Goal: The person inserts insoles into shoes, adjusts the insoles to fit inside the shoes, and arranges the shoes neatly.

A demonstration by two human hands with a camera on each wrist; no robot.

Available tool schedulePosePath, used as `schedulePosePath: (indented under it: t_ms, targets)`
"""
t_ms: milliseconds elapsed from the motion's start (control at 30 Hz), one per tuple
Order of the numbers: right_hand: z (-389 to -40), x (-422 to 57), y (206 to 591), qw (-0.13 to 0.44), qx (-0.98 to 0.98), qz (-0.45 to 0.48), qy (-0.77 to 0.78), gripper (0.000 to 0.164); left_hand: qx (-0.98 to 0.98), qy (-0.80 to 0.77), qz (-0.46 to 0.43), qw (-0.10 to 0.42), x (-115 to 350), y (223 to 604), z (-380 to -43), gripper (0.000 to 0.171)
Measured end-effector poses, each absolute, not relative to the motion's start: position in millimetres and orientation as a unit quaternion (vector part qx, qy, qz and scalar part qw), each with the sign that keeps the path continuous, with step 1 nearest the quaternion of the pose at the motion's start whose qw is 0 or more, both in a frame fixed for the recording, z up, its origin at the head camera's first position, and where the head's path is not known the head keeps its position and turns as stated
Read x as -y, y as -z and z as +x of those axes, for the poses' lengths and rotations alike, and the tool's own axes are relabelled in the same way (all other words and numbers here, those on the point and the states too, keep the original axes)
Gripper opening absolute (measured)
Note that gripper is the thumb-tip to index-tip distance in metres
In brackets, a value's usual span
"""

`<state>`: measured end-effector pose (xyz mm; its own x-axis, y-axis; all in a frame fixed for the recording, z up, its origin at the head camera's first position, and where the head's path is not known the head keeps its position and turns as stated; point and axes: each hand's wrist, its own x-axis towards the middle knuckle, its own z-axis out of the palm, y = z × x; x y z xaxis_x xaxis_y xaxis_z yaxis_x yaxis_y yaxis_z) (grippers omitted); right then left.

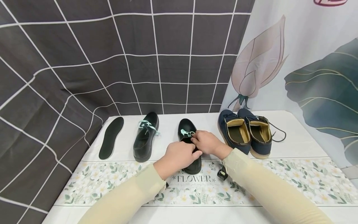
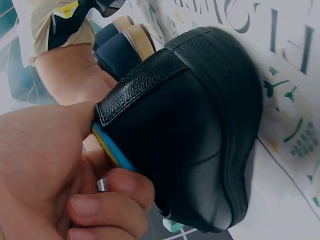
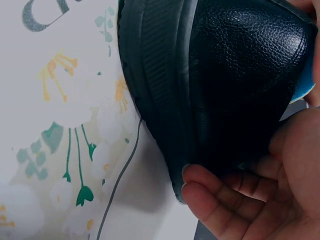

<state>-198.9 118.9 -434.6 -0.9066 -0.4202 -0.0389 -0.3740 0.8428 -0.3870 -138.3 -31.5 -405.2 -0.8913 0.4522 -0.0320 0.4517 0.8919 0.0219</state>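
Observation:
A black leather shoe [image 1: 193, 168] with mint-green laces [image 1: 185, 133] stands mid-table, toe pointing away from me. My left hand [image 1: 180, 154] is over its heel end. In the left wrist view, its thumb and fingers pinch a blue-and-yellow-edged insole [image 2: 117, 150] that sticks up out of the shoe opening. On the right side of the shoe, my right hand [image 1: 207, 142] grips the upper near the laces. The right wrist view shows its fingertips [image 3: 200, 185] against the shoe's side by the sole. Most of the insole is hidden inside the shoe.
To the left stands a matching black shoe [image 1: 142, 144] with mint laces, and beyond it lies a loose black insole [image 1: 111, 138]. Two navy shoes [image 1: 236, 137] with tan linings stand at the right. A dark grid-patterned cloth [image 1: 173, 71] hangs behind the flower-printed tablecloth [image 1: 112, 177].

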Motion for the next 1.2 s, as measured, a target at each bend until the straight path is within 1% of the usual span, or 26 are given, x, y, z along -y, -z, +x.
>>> schedulePosePath:
  t_ms: [67, 133, 200, 300, 400, 600, 733, 867, 1100, 1200]
  targets:
    - [-199, -119, 436, 0.059, -0.958, -0.210, 0.186, 0.029, -0.970, -0.025, 0.241, 0.021, 36, 404, -137, 0.044]
    - [-199, -119, 436, 0.057, -0.958, -0.212, 0.183, 0.028, -0.965, -0.038, 0.258, 0.014, 40, 401, -135, 0.040]
    - [-199, -119, 437, 0.053, -0.958, -0.214, 0.182, 0.028, -0.959, -0.055, 0.277, 0.002, 44, 398, -133, 0.033]
    - [-199, -119, 436, 0.044, -0.959, -0.216, 0.180, 0.027, -0.953, -0.095, 0.288, -0.001, 50, 395, -130, 0.020]
    - [-200, -119, 435, 0.035, -0.960, -0.215, 0.177, 0.026, -0.949, -0.128, 0.288, -0.002, 53, 393, -131, 0.016]
    - [-199, -119, 436, 0.036, -0.961, -0.210, 0.174, 0.029, -0.949, -0.143, 0.280, 0.009, 51, 398, -136, 0.019]
    - [-198, -118, 437, 0.045, -0.961, -0.212, 0.172, 0.032, -0.951, -0.162, 0.261, 0.034, 50, 406, -140, 0.019]
    - [-198, -118, 437, 0.052, -0.961, -0.215, 0.167, 0.030, -0.949, -0.184, 0.252, 0.052, 53, 412, -143, 0.021]
    - [-198, -118, 437, 0.057, -0.960, -0.215, 0.172, 0.026, -0.934, -0.189, 0.294, 0.074, 62, 418, -141, 0.034]
    - [-199, -119, 436, 0.055, -0.960, -0.213, 0.174, 0.025, -0.928, -0.190, 0.308, 0.091, 65, 419, -142, 0.036]
